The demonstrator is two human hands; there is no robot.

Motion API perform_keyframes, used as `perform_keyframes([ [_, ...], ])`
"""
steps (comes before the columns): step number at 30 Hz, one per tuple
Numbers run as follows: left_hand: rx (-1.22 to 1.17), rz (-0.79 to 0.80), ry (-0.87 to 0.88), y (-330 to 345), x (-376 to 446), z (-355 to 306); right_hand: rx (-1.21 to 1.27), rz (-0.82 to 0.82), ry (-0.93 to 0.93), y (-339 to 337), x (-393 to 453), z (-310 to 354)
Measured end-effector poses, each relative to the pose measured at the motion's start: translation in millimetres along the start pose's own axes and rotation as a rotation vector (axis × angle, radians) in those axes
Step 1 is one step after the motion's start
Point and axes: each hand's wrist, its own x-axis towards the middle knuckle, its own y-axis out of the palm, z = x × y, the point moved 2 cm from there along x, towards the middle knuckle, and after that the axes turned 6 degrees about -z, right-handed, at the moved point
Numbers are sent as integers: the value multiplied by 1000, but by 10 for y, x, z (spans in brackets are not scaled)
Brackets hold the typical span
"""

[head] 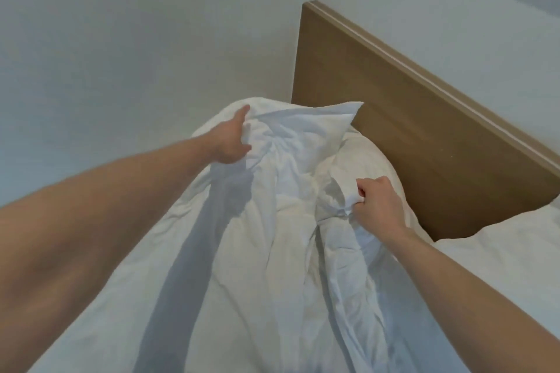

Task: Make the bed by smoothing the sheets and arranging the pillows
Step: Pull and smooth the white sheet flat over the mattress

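Against the wooden headboard [409, 136], at its left end near the pale wall [121, 39], a white duvet [272, 236] is bunched up and raised, its crumpled top corner pointing toward the headboard. On the side away from the headboard, the left hand [231, 142] reaches out with a straight arm and grips the duvet's upper edge, thumb over the fabric and fingers tucked into a fold. Closer to the headboard, the right hand [378, 206] has its fingers curled tight, pinching a gathered ridge of the same duvet. Just under the raised cloth, touching the headboard, a white pillow [360, 157] shows partly. Further along the headboard to the right, the white bedding [500, 251] lies flat against its base.
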Motion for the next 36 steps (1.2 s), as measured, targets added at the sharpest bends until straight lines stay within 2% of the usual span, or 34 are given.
perform_keyframes([
  [5, 39, 220, -57, 695, -1309, 692, -121, 202, -131, 433, -7, 572],
  [8, 1, 227, -179, 770, -2252, 1405, -93, 353, -172, 724, -165, 1075],
  [15, -171, -76, -879, 404, -4482, 3184, 67, 647, -459, 1532, -1527, 2652],
  [21, -318, -270, -1262, 149, -5948, 4483, 16, 838, -607, 2090, -2515, 3812],
  [25, -353, -371, -1371, 79, -6629, 5282, -25, 888, -647, 2473, -3052, 4468],
  [29, -385, -329, -1435, 105, -7133, 6072, -42, 904, -622, 2879, -3538, 5091],
  [36, -243, -250, -1327, -94, -7299, 7440, -118, 889, -605, 3676, -3883, 5979],
])
